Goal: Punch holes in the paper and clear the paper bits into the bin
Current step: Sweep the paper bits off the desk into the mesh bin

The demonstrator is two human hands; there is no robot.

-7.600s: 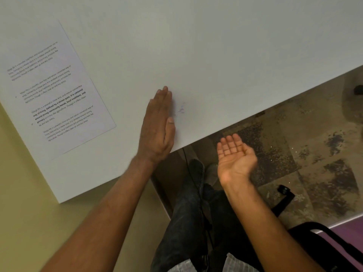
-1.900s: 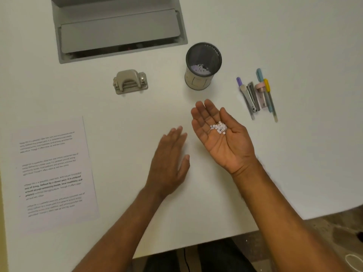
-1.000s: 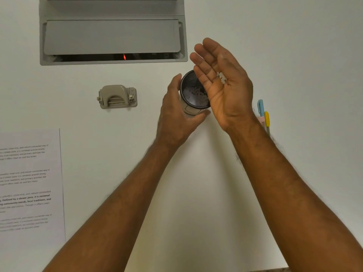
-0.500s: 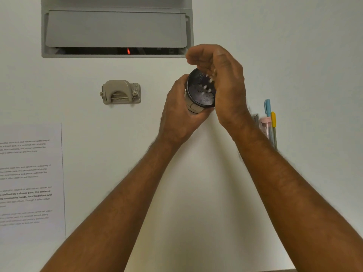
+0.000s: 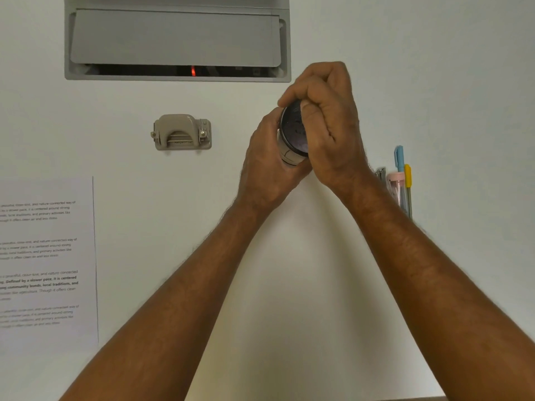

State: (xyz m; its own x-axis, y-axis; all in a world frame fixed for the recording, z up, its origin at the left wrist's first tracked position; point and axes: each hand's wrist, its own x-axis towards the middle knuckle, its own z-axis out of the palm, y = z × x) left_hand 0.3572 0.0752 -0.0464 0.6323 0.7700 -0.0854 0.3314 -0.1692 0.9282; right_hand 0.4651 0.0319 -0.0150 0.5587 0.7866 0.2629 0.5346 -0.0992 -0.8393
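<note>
Head view: a smooth, matte white table point(image 5: 434, 82) fills the frame. Near its middle, the left hand point(image 5: 267, 166) wraps around the side wall of a small cylindrical bin point(image 5: 291, 137), fingers and thumb curled firmly on its pale beige body. The bin has a dark round rim and a shadowed interior, and it is tilted so that its mouth faces the right hand. A few pale specks, probably paper bits, show faintly inside; they are too blurred to count.

The right hand point(image 5: 327, 123) is bunched into a loose fist right at the bin's mouth, fingertips gathered together and pressed down over the rim, covering the right part of the opening. Whether it has anything in its grasp I cannot tell, since the curled fingers hide the palm.

To the left of the bin, well apart from it, a hole punch point(image 5: 181, 132) sits flat on the table: a squat taupe block with a rounded arched lever and small metal fittings at its ends. Further left, the paper point(image 5: 52, 256) lies flat at the frame edge, a thin white sheet with 4 blocks of small printed text, one partly bold.

Behind the right wrist, slim pens point(image 5: 404, 180) in blue, yellow and pink lie side by side. At the top, a grey rectangular cable hatch point(image 5: 176, 36) is recessed in the table, with a small red light in its dark slot.
</note>
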